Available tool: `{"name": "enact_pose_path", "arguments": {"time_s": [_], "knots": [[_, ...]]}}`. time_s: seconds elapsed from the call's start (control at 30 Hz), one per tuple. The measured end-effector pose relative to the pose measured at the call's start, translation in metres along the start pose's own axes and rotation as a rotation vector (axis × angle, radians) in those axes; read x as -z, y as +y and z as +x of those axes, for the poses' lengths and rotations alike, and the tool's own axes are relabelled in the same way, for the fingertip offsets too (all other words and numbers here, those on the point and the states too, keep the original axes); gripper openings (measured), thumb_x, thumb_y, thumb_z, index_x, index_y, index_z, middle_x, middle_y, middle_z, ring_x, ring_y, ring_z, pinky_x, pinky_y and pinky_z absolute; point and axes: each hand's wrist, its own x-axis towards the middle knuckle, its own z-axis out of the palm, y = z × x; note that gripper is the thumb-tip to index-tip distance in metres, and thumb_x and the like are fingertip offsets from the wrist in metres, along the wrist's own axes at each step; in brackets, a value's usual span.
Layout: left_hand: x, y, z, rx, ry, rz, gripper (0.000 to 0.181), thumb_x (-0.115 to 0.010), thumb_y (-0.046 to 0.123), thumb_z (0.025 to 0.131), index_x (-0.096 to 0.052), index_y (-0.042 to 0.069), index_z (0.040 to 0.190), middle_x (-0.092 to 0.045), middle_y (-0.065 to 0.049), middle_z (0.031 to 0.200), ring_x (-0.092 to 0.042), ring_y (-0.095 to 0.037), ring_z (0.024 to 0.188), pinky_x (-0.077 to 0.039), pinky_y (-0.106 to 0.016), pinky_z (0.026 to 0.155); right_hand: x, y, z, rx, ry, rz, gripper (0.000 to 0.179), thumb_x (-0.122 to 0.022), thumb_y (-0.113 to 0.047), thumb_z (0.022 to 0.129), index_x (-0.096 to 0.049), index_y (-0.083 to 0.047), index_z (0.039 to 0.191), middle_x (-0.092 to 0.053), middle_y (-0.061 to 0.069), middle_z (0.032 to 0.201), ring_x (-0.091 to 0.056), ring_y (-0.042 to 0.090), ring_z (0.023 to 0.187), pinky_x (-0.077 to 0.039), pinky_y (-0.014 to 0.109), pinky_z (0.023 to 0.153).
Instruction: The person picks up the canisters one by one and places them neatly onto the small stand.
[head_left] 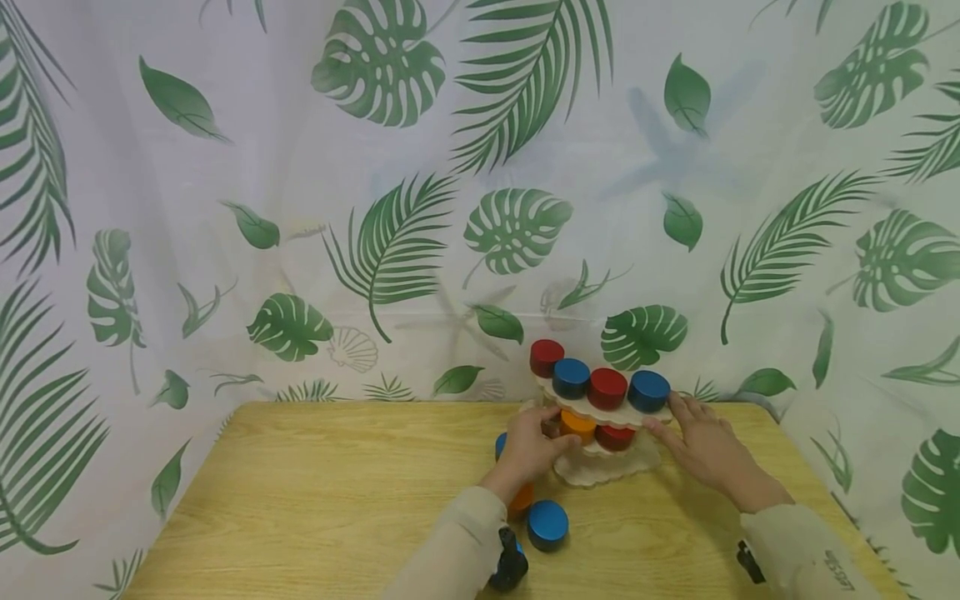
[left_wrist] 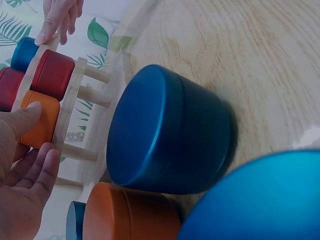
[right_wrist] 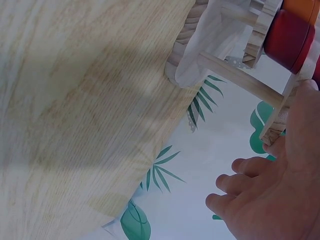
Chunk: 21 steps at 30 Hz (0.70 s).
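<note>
A leaf-print cloth point(head_left: 517, 233) hangs behind a wood-grain table point(head_left: 322, 492). Near the table's far edge, right of centre, is a wooden tiered stand point(head_left: 615, 468), its scalloped shelves joined by round posts.

Both hands are at this stand. The right hand point(head_left: 708, 446) has the right end of the upper shelf point(head_left: 600, 415) between thumb and forefinger, the other three fingers loose and clear of the wood. The left hand point(head_left: 531, 446) pinches an orange tin point(head_left: 578, 423) on the lower shelf point(head_left: 596, 447), thumb on one side and fingertips on the other.

Just right of that tin, on the same shelf, sits a red tin point(head_left: 615, 438). The upper shelf bears four tins in a row, from left to right red point(head_left: 547, 357), blue point(head_left: 572, 378), red point(head_left: 607, 388) and blue point(head_left: 649, 391). On the table, beside and below the left forearm, are an orange canister point(head_left: 521, 500) and three blue canisters point(head_left: 547, 525), some partly hidden by the arm. All these containers look closed, so their contents cannot be seen.
</note>
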Motion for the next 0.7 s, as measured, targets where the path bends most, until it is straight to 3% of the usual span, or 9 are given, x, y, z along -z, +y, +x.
{"name": "enact_pose_path", "arguments": {"time_s": [0.43,0.7], "knots": [[-0.0052,-0.0023,0.0037,-0.028,0.04,-0.012,0.049,-0.088,0.02,0.088,-0.073,0.004,0.132,-0.075,-0.01,0.102,-0.062,-0.007,0.083,-0.052,-0.016,0.07,0.0007,0.0019,0.0,-0.013,-0.015,0.004,0.087,-0.04,-0.056,0.111,-0.032,0.017,0.155,-0.034,0.044,0.158,-0.031,0.067,0.143,-0.029,0.083,0.111],[-0.007,-0.0026,0.0045,-0.001,0.043,-0.023,0.049,-0.088,0.021,0.088,-0.073,0.004,0.132,-0.074,-0.01,0.098,-0.055,-0.002,0.079,-0.049,-0.015,0.067,-0.0003,0.0018,-0.0002,-0.015,-0.018,0.012,0.086,-0.04,-0.056,0.111,-0.031,0.017,0.156,-0.033,0.044,0.158,-0.03,0.067,0.144,-0.028,0.083,0.112]]}}
